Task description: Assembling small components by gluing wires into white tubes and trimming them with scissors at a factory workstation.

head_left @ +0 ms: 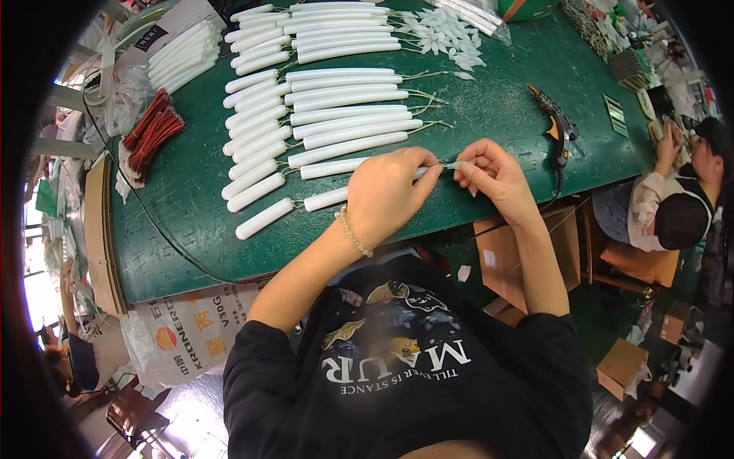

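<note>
My left hand [388, 183] is closed around the far end of a white candle-like tube [325, 200], which lies across the table's near part. In a pinch, my right hand [492, 177] holds a small white flame-shaped piece [453, 165] close to the left fingertips. Whether the piece touches the tube's wires is hidden by my fingers. Beyond my hands lie rows of long white tubes [355, 140] with thin wires at their right ends. Wires link them to a column of shorter white tubes [256, 191] on the left. A pile of loose flame-shaped pieces [443, 37] lies at the back.
To the right, a glue gun [562, 138] lies on the green table [489, 115], its cord running off the near edge. Bundled red wires [153, 138] and more white tubes [185, 55] sit at the left. A cardboard box [562, 245] stands below; another person [661, 203] sits at right.
</note>
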A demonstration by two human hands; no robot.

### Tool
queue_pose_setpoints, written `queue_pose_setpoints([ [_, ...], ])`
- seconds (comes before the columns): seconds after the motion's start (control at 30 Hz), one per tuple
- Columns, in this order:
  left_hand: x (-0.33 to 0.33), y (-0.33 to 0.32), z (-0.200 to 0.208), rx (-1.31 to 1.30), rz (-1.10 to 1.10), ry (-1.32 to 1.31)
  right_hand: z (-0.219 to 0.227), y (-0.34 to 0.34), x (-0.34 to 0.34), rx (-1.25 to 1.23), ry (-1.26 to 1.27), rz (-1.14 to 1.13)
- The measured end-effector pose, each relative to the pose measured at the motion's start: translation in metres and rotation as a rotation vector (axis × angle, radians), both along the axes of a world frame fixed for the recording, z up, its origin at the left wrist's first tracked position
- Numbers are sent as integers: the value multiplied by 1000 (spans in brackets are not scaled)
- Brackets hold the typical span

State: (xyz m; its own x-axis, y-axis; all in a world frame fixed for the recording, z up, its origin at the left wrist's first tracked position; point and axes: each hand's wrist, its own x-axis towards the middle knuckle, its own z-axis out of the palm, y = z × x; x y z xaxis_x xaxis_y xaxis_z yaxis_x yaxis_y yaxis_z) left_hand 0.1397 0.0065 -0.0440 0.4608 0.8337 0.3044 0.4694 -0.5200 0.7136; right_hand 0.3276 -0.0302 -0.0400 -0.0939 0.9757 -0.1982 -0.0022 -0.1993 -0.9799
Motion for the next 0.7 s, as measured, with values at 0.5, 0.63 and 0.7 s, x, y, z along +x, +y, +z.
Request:
queue_pose_setpoints([
  [0.5, -1, 1, -1, 13, -77, -57, -3, 0, -2, -8, 19, 25],
  [0.63, -1, 0, 0, -4, -76, -73, -3, -1, -2, -5, 6, 35],
  [0.7, -1, 1, -1, 35, -97, -68, -3, -1, -2, -5, -7, 31],
])
